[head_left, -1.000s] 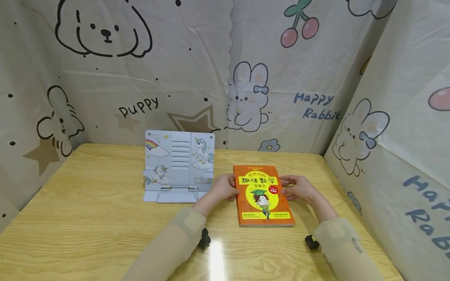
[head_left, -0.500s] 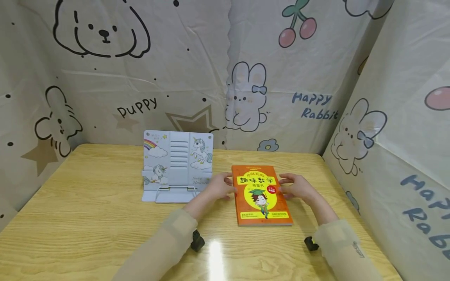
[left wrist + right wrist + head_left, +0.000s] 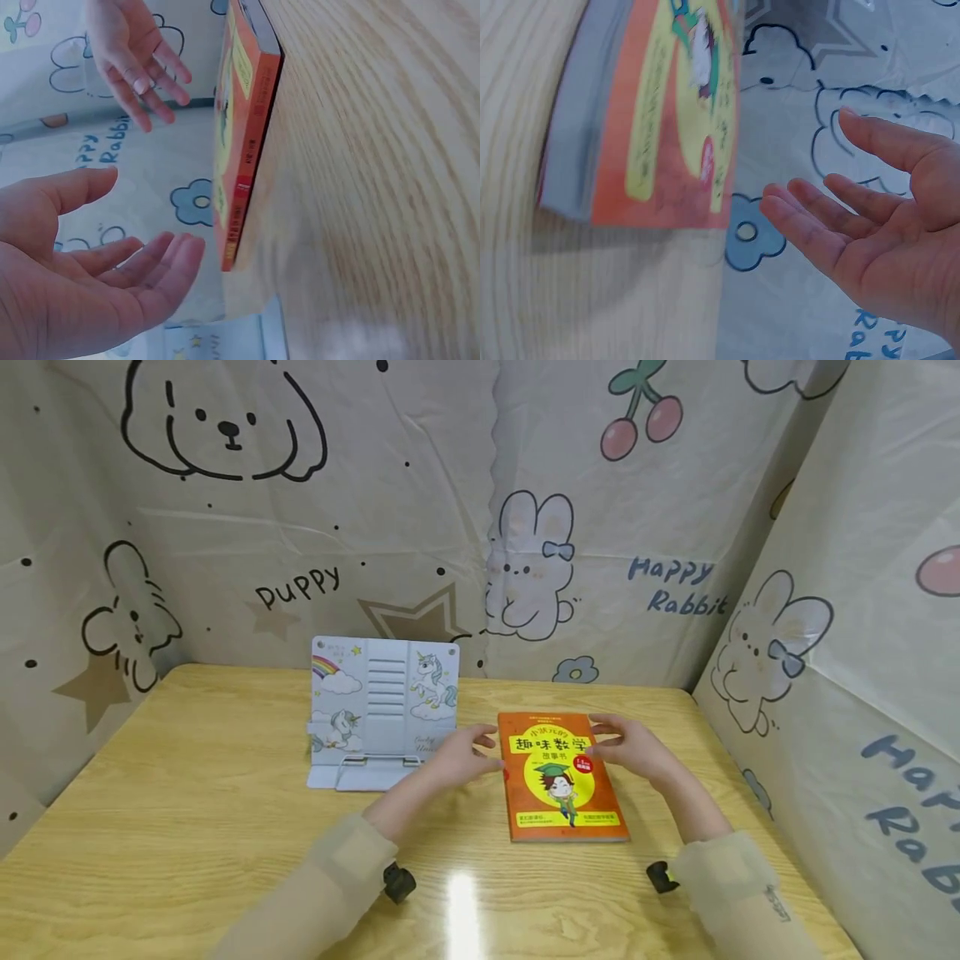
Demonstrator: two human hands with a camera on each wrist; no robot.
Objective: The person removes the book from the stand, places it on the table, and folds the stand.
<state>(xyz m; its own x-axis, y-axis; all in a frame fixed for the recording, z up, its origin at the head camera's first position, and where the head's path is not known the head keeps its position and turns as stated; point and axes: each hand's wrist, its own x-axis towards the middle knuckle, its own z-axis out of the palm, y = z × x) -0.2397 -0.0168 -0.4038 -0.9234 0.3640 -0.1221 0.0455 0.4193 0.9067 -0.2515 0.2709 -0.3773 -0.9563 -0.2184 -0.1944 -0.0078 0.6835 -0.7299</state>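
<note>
An orange book (image 3: 562, 777) with a yellow cartoon cover lies flat on the wooden table, its spine (image 3: 251, 150) facing my left hand. My left hand (image 3: 463, 756) is beside the spine, fingers loosely bent and holding nothing; the left wrist view shows a gap between it and the book. My right hand (image 3: 633, 747) hovers by the book's upper right edge, fingers spread and apart from the cover in the right wrist view (image 3: 885, 225). Left of the book stands a pale unicorn book stand (image 3: 386, 702), its wire holder in front.
The wooden table (image 3: 187, 827) extends left and in front of the book. A cartoon-printed cloth (image 3: 420, 527) hangs behind the table and along both sides. Small black wrist devices (image 3: 399, 883) sit at both sleeves.
Both hands have let go of the book's sides. The left hand has drawn back a little to the left, and the right hand has risen slightly. The book stays in place.
</note>
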